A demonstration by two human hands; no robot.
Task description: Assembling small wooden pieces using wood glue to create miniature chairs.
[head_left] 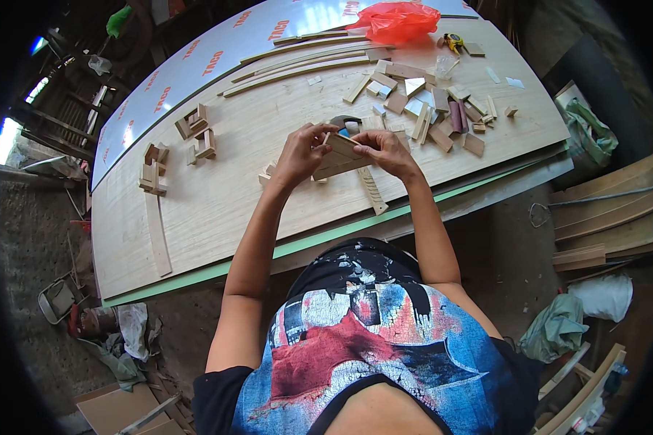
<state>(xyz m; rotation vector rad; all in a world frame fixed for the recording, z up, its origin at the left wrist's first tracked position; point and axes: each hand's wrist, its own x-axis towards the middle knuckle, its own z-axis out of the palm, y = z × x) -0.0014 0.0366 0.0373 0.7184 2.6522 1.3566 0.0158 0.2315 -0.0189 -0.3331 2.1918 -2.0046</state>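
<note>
Between both hands, above the sheet-topped table, is a small flat wooden piece (335, 161) that looks made of thin joined strips. My left hand (303, 152) pinches its left upper edge with thumb and fingers. Opposite it, my right hand (389, 153) grips the right upper edge, fingers closed. Behind and below the piece lies a hammer (372, 193); its pale handle points toward me and its dark head shows beyond my fingers, the middle being hidden. A few little wood blocks (265, 175) rest beside my left wrist, partly covered by it.
Small joined wooden assemblies (152, 174) and a flat strip (157, 235) lie on the left of the plywood tabletop (218, 210). Loose wood offcuts (440, 136) pile up at right. Long strips (297, 67), a red plastic bag (395, 23) and a tape measure (453, 43) sit farther back.
</note>
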